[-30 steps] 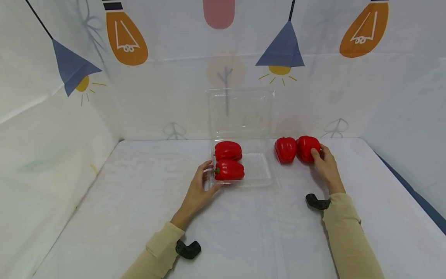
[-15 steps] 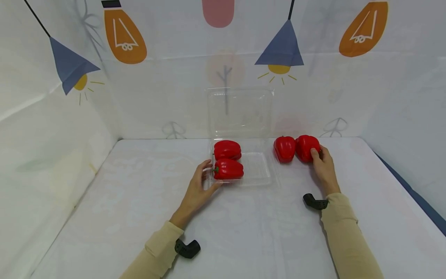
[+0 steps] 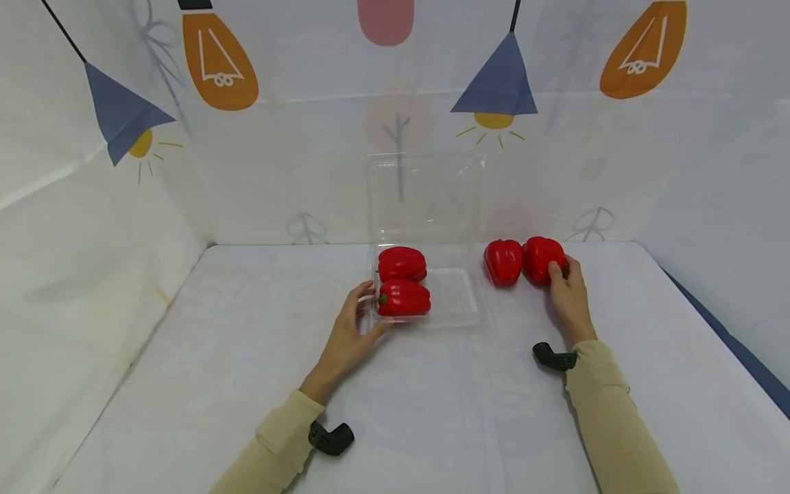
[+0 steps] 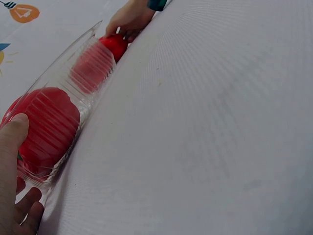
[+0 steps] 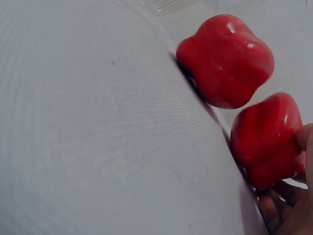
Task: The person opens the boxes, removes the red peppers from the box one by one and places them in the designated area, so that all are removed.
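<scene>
A hinged clear plastic container [image 3: 455, 296] lies at the table's back, its lid raised against the backdrop. Two red bell peppers lie on their sides in its left half, a front pepper [image 3: 404, 298] and a back pepper [image 3: 402, 263]. My left hand [image 3: 344, 346] holds the container's left front corner, thumb [image 4: 18, 126] against the ribbed wall and fingers lower down. To the right of the container, my right hand [image 3: 570, 302] grips the rightmost red bell pepper [image 5: 269, 139] from its right side. Another red bell pepper [image 5: 227, 61] rests close beside it.
A white sheet covers the table [image 3: 432, 412]. Behind stands a white backdrop [image 3: 308, 151] printed with lamps and bulbs, with a further sheet [image 3: 74, 295] along the left. Black curved pieces sit at both wrists, the left piece [image 3: 331, 439] and the right piece [image 3: 554, 357].
The whole head view has shifted slightly upward. My right forearm has edged left, while the hand keeps its grip on the bell pepper. The left hand stays at the container's corner.
</scene>
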Tool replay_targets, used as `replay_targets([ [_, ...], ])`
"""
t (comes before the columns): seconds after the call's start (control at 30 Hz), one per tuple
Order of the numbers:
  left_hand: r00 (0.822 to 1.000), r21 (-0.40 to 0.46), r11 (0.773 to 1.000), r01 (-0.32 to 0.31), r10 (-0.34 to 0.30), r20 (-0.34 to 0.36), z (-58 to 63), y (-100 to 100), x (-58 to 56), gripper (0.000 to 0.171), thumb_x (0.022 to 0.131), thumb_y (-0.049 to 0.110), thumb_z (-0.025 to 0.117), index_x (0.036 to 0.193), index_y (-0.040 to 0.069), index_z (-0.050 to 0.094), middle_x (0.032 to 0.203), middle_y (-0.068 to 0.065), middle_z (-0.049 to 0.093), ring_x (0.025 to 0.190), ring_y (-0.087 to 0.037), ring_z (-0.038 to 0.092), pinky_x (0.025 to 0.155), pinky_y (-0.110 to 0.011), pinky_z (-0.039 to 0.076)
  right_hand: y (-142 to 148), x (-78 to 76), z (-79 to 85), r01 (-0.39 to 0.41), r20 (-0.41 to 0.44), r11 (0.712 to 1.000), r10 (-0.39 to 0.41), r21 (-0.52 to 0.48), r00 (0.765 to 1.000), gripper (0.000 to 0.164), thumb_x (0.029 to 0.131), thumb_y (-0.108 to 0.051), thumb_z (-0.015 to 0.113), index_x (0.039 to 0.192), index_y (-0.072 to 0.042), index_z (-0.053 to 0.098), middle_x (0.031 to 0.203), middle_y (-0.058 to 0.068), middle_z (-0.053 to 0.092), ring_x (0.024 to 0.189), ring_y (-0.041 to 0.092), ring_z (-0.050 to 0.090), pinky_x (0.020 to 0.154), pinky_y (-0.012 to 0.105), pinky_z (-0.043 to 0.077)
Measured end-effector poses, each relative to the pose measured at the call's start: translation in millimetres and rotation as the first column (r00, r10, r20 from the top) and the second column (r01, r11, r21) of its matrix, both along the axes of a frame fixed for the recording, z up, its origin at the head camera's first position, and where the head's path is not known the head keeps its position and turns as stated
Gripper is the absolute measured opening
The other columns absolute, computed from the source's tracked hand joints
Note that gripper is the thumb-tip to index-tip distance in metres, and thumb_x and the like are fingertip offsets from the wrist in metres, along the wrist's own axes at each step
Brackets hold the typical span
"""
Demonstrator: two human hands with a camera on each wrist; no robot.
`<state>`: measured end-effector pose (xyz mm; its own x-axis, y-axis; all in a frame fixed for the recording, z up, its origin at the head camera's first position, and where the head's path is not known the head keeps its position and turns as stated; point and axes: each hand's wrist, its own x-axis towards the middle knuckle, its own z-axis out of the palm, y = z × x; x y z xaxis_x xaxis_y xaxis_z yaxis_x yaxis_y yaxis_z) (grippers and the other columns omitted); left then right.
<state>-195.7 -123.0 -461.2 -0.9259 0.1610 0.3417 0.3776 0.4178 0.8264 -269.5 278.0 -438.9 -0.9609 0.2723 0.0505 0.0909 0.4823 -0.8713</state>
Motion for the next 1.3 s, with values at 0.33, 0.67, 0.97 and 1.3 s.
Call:
replay_targets([
  [0.33, 1.000, 0.028, 1.000, 0.005, -0.006, 0.016, 19.8, 4, 8.9, 0.075, 0.082, 0.014, 0.074, 0.143, 0.006, 0.031, 0.138, -0.018, 0.045, 0.124, -0.038, 0.050, 0.104, -0.052, 0.042, -3, -3.0, -0.9, 0.043, -0.031, 0.999, -0.044, -0.022, 0.999, 0.059, 0.102, -0.037, 0.027, 0.149, -0.006, 0.012, 0.154, 0.019, 0.022, 0.141, 0.035, 0.025, 0.117, 0.049, 0.023],
  [0.67, 1.000, 0.025, 1.000, 0.011, -0.011, 0.010, 37.2, 6, 17.9, 0.074, 0.081, 0.010, 0.073, 0.142, 0.002, 0.032, 0.137, -0.021, 0.045, 0.123, -0.040, 0.050, 0.104, -0.052, 0.042, -3, -3.9, -0.2, 0.128, -0.054, 0.987, -0.134, -0.093, 0.990, 0.053, 0.102, -0.034, 0.028, 0.149, -0.012, 0.017, 0.154, 0.011, 0.026, 0.141, 0.027, 0.027, 0.117, 0.042, 0.027],
  [0.97, 1.000, 0.027, 0.999, 0.019, -0.019, 0.003, 23.2, 3, 10.2, 0.075, 0.082, 0.015, 0.074, 0.143, 0.007, 0.031, 0.139, -0.017, 0.044, 0.124, -0.037, 0.050, 0.105, -0.051, 0.041, -3, -1.4, 4.0, 0.208, -0.114, 0.948, -0.241, -0.242, 0.964, 0.039, 0.102, -0.032, 0.031, 0.140, -0.026, 0.032, 0.145, -0.001, 0.034, 0.126, 0.009, 0.034, 0.104, 0.027, 0.037],
  [1.3, 0.999, 0.004, 1.000, 0.002, -0.002, -0.033, -1.1, -1, -0.7, 0.077, 0.080, 0.025, 0.075, 0.143, 0.019, 0.032, 0.137, -0.003, 0.047, 0.124, -0.023, 0.050, 0.104, -0.043, 0.045, -5, -2.3, 16.2, 0.144, -0.460, 0.957, -0.248, -0.251, 0.853, 0.031, 0.098, -0.017, 0.045, 0.128, -0.013, 0.047, 0.114, -0.009, 0.050, 0.108, 0.001, 0.045, 0.092, 0.020, 0.038],
])
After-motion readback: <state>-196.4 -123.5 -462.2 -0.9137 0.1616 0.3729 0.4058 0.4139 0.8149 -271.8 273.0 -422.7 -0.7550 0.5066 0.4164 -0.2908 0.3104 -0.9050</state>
